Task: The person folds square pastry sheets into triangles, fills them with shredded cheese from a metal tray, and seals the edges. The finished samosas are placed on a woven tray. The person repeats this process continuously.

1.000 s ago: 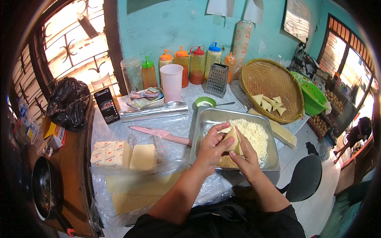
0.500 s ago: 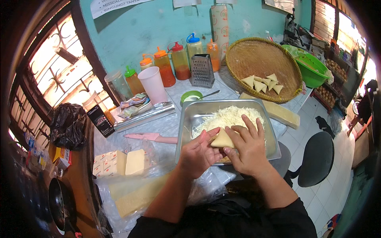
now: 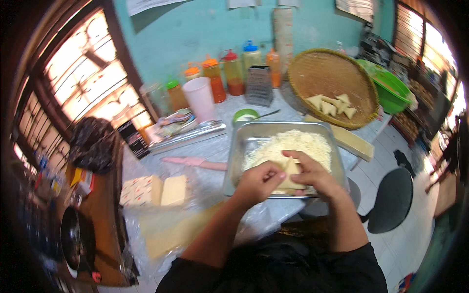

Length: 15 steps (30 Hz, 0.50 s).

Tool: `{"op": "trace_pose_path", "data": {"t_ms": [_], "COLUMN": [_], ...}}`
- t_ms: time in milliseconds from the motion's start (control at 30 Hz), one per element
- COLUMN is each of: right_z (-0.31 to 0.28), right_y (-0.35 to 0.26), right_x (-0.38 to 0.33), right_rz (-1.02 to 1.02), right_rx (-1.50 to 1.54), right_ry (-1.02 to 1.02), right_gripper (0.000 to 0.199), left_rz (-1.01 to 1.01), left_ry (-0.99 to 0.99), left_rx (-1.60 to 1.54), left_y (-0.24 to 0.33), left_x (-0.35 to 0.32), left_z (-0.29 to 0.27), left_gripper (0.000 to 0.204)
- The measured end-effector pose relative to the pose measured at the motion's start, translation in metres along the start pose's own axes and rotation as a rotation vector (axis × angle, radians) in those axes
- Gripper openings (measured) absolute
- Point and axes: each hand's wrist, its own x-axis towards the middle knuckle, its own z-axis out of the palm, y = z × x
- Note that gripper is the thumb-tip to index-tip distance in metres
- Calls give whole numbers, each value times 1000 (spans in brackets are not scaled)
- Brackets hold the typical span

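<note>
Over the near part of a steel tray, a pale folded pastry triangle is held up with its point away from me. My right hand grips it from the right, thumb and fingers around its side. At its left edge my left hand is closed, thumb and forefinger pinched together; motion blur hides exactly what lies between those fingertips. Shredded white cheese heaps in the tray beneath. Several finished triangles rest on a round woven bamboo tray at the far right.
A pink knife lies left of the steel tray, near cheese blocks and pastry sheets on plastic. Behind stand a small green bowl with a spoon, a box grater, a pink cup and several sauce bottles.
The pastry triangle has turned so that its point faces away and sits more in my right hand. My left hand has gone from open under it to pinched at its edge. The view shifted slightly.
</note>
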Motion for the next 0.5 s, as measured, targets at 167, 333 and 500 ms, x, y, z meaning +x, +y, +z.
{"op": "trace_pose_path", "data": {"t_ms": [167, 333, 500], "right_z": [-61, -77, -14], "right_y": [-33, -24, -14], "right_x": [22, 1, -10], "right_rz": [-319, -371, -482], "right_rx": [257, 116, -335], "right_ry": [626, 951, 564], "right_gripper": [48, 70, 54], "left_rz": [226, 237, 213], "left_ry": [251, 375, 569], "left_rx": [173, -81, 72], "left_y": [22, 39, 28], "left_x": [-10, -28, -87], "left_z": [-15, -41, -57], "left_gripper": [26, 22, 18]}}
